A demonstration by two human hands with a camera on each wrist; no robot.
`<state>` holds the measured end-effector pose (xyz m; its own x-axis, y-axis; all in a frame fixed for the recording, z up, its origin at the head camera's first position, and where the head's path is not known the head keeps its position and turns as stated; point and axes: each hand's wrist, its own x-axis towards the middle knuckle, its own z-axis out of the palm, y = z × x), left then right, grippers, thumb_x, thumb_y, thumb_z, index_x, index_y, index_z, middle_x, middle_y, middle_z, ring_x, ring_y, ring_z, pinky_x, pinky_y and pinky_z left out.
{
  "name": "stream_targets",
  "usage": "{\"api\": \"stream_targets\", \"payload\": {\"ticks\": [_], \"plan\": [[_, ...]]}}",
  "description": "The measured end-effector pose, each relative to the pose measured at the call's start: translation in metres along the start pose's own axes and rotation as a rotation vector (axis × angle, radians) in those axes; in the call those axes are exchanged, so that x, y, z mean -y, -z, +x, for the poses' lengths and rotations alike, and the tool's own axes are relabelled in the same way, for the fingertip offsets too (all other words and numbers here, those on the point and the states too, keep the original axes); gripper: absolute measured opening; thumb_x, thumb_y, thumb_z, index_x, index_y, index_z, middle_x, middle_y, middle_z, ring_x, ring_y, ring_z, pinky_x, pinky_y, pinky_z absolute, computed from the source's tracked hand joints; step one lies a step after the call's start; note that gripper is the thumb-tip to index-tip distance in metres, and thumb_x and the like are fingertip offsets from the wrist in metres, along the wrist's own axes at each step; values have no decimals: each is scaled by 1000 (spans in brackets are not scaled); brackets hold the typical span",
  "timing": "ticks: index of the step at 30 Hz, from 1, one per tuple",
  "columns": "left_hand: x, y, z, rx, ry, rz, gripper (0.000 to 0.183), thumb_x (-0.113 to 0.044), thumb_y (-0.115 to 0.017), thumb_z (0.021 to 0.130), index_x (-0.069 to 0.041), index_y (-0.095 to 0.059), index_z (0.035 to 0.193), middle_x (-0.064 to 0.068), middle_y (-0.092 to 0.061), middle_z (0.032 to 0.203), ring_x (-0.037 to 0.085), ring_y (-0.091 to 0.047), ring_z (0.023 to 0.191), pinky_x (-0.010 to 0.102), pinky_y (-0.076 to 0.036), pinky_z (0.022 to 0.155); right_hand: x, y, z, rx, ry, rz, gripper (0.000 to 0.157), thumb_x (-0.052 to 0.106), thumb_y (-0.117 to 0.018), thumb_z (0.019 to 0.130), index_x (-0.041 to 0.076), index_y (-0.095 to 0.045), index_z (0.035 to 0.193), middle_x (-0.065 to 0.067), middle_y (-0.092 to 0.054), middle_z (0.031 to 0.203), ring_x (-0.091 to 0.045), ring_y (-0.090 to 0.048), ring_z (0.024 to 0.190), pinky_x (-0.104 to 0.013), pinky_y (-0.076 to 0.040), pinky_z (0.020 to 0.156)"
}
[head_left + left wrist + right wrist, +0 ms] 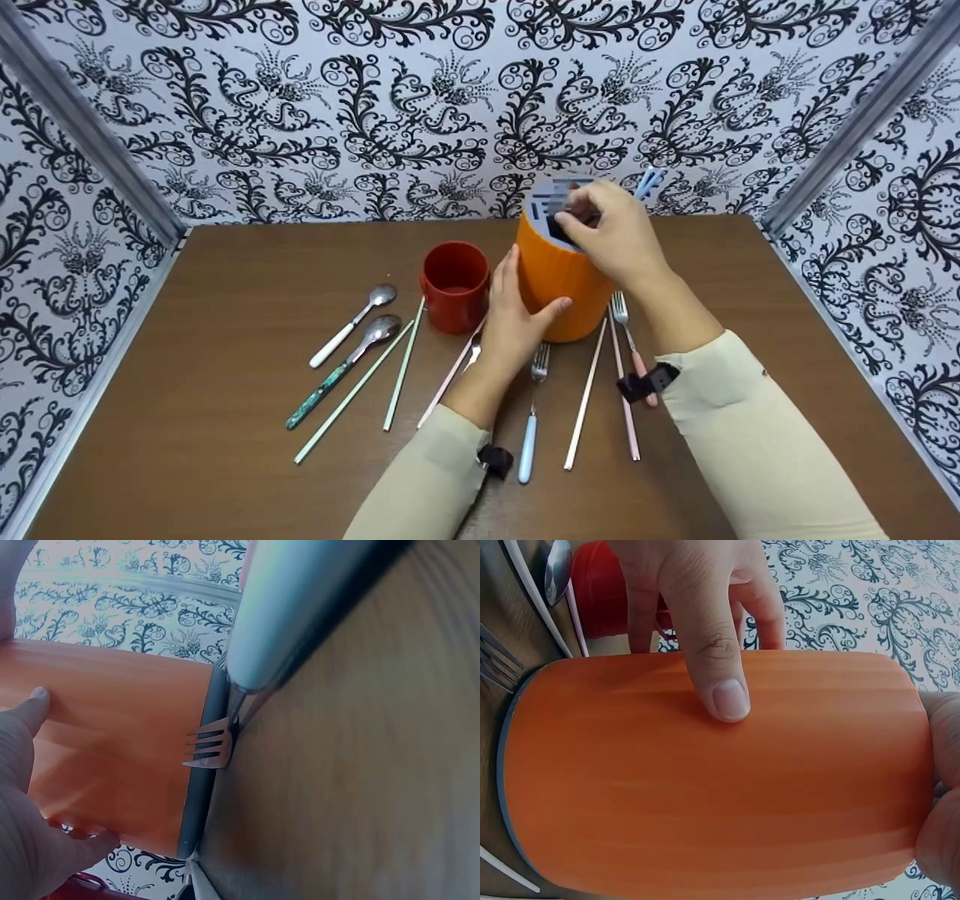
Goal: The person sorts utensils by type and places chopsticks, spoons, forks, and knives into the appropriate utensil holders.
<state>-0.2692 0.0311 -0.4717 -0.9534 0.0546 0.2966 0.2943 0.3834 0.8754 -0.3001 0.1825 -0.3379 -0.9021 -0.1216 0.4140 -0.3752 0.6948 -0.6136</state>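
Observation:
An orange cutlery holder (559, 292) with a grey slotted top (538, 196) stands towards the back right of the table. My left hand (514, 315) grips its left side; in the right wrist view the thumb (724, 690) presses the front and the fingers go behind. My right hand (611, 225) is over the top, thumb and index finger bent at the slots beside a blurred grey patch; I cannot tell whether they pinch anything. Blue stick ends (649, 182) show beyond that hand. A blue-handled fork (528, 446) lies before the holder, its tines at the base.
A red mug (454, 315) stands left of the holder. Two spoons, one white-handled (334, 343) and one green-handled (319, 394), lie at left beside green chopsticks (356, 390). Pink chopsticks (628, 427), a white chopstick (585, 405) and a pink-handled fork (643, 379) lie at right. Patterned walls enclose the table.

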Motion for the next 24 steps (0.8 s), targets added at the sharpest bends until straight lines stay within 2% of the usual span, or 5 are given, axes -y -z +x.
{"api": "stream_targets", "payload": {"ticks": [3,7,14,20,24], "plan": [[-1,0,0,2,11,3,104,-45,-83,87,-17,-22,166,10,-31,168,30,-36,154,46,-31,127,-1,1,-1,3,-7,-5,17,17,-73,97,2,-72,105,-12,-66,102,-22,-62,89,-31,-53,82],[-1,0,0,5,21,5,103,-44,-83,87,-17,-22,166,9,-31,169,29,-35,154,46,-31,127,-3,3,-3,-10,-7,-23,18,20,-68,100,5,-74,106,-10,-67,103,-22,-62,91,-34,-53,84],[-1,-2,0,-2,32,5,104,-42,-84,86,-18,-22,166,8,-32,168,29,-36,153,47,-32,127,-5,9,-7,-52,6,-17,20,19,-63,101,3,-75,104,-12,-68,105,-24,-58,95,-37,-48,87],[-3,-1,-1,5,46,-7,104,-43,-84,86,-19,-22,166,7,-31,168,30,-36,153,48,-32,126,-1,20,-14,-108,0,80,19,16,-65,101,1,-75,106,-11,-71,104,-17,-59,93,-26,-50,84],[-2,-1,-1,-1,38,3,104,-43,-84,86,-18,-22,166,8,-32,168,29,-37,152,47,-33,126,1,27,-19,-135,-22,164,21,19,-65,101,0,-74,105,-5,-69,98,-13,-64,84,-17,-54,75]]}}
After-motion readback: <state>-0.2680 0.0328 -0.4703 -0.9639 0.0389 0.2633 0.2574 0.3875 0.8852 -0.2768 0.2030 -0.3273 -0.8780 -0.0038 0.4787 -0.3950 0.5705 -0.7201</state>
